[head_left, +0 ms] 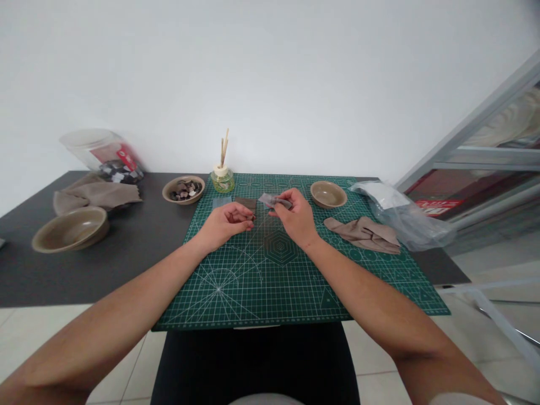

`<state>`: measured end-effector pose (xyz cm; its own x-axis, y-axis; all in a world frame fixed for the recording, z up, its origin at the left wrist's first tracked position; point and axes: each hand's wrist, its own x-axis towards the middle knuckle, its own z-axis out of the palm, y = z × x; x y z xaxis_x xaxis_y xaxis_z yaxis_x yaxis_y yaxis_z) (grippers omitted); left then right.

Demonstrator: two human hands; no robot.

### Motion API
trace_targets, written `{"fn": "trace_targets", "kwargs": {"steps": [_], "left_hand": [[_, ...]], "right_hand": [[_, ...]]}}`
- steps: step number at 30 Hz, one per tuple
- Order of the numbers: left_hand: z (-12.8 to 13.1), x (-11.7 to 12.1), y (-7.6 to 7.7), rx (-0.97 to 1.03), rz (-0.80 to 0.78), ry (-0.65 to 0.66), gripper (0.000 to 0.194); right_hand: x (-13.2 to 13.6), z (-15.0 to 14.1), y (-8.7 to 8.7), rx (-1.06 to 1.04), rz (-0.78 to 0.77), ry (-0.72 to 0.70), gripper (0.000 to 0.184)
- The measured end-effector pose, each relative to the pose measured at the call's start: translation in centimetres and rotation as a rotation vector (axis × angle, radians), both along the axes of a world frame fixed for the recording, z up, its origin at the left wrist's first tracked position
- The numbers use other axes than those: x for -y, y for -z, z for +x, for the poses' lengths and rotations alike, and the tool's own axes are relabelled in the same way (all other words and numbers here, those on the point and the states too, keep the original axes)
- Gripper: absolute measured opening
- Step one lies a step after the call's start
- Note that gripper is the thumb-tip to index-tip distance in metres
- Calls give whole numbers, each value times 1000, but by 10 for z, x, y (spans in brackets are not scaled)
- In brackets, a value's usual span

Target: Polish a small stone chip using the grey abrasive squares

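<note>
Over the green cutting mat (248,284), my left hand (228,225) is closed in a pinch, fingertips pressed together. A tiny dark edge shows at those fingertips, too small to name. My right hand (297,219) grips a small grey folded sheet (268,199) between thumb and fingers, just right of the left hand. Flat on the mat behind my left hand lie a brown square piece (245,206) and a blue-grey square piece (221,202), both partly covered by the hand.
A bowl of dark flat pieces (184,190) stands at left, near a reed diffuser (223,179). Another bowl (328,194), a brown cloth (365,233) and a plastic bag (405,216) lie right. Far left are a larger bowl (71,229), a cloth (95,194) and a clear jar (103,152).
</note>
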<state>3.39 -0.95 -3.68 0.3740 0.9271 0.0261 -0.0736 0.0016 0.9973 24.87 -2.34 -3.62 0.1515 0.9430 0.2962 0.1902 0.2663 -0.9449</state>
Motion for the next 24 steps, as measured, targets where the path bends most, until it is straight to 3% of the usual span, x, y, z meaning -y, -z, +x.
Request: {"fn": "trace_targets", "kwargs": {"steps": [6, 11, 14, 19, 24], "left_hand": [[2, 0, 1, 21, -13, 2, 34], [2, 1, 1, 77, -23, -28, 31], [2, 2, -1, 53, -40, -38, 31], [2, 2, -1, -25, -27, -40, 32], [2, 0, 2, 30, -71, -55, 35]], "right_hand": [[15, -3, 2, 175, 110, -71, 10], [19, -9, 6, 176, 94, -197, 9], [20, -10, 7, 306, 92, -209, 7], [23, -11, 3, 482, 175, -252, 36], [22, -11, 1, 520, 181, -267, 28]]}}
